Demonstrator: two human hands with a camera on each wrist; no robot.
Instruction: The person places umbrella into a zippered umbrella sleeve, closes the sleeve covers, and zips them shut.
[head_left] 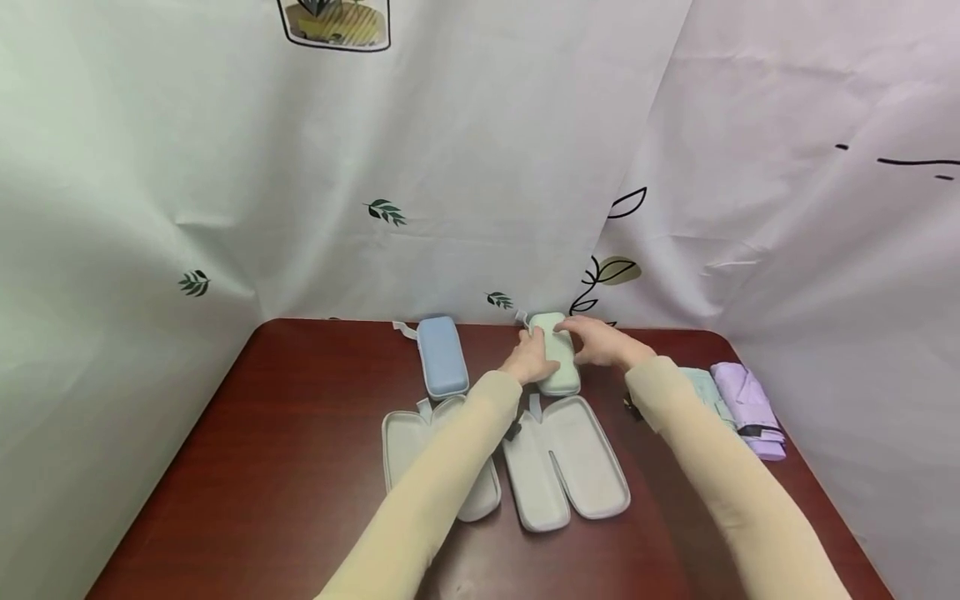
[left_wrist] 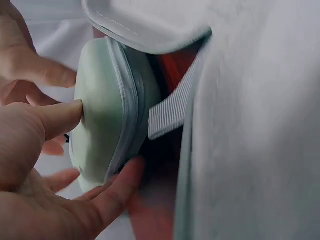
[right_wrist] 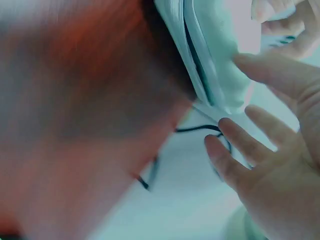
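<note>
At the back of the table lies a closed pale green zip case point(head_left: 557, 354) with a grey zip and a small pull loop. My left hand point(head_left: 527, 358) grips it from the left, its thumb on the top and a finger along the zip side, plain in the left wrist view. From the right, my right hand point(head_left: 600, 342) reaches over the same case; in the right wrist view its thumb point(right_wrist: 265, 70) is at the top face and its other fingers are spread beside the end. Closer to me, a zip case point(head_left: 588, 467) lies unzipped and spread flat, pale lining up.
A closed blue zip case point(head_left: 442, 357) stands left of the green one. Another opened case point(head_left: 401, 442) lies below it, partly under my left sleeve. Folded lilac fabric point(head_left: 744, 404) and mint fabric point(head_left: 708, 392) lie at the right edge. Printed white cloth point(head_left: 465, 167) hangs behind.
</note>
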